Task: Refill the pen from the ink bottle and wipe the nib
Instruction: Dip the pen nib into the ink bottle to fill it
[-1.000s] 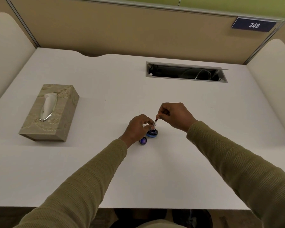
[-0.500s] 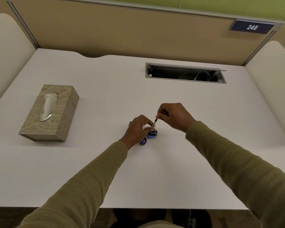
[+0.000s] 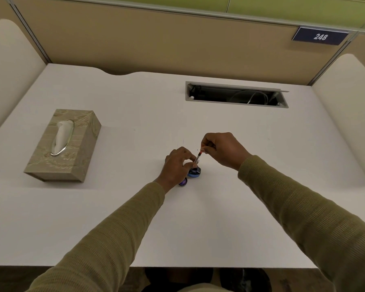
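Note:
A small blue ink bottle (image 3: 194, 172) stands open on the white desk (image 3: 198, 218) at its middle. The thin pen part (image 3: 198, 157) with a red top end leans out of the bottle's mouth, its lower end inside. My right hand (image 3: 221, 149) pinches the red top end between fingertips. My left hand (image 3: 176, 165) curls round the bottle's left side, fingers touching the pen's lower part at the bottle's neck. A purple bottle cap (image 3: 183, 182) lies on the desk just in front of my left hand.
A beige tissue box (image 3: 63, 144) with a tissue sticking out sits at the left of the desk. A cable slot (image 3: 236, 94) opens at the back. Partition walls close off the back and both sides.
Both hands and the pen stay at the bottle with almost no shift. The view has tilted slightly.

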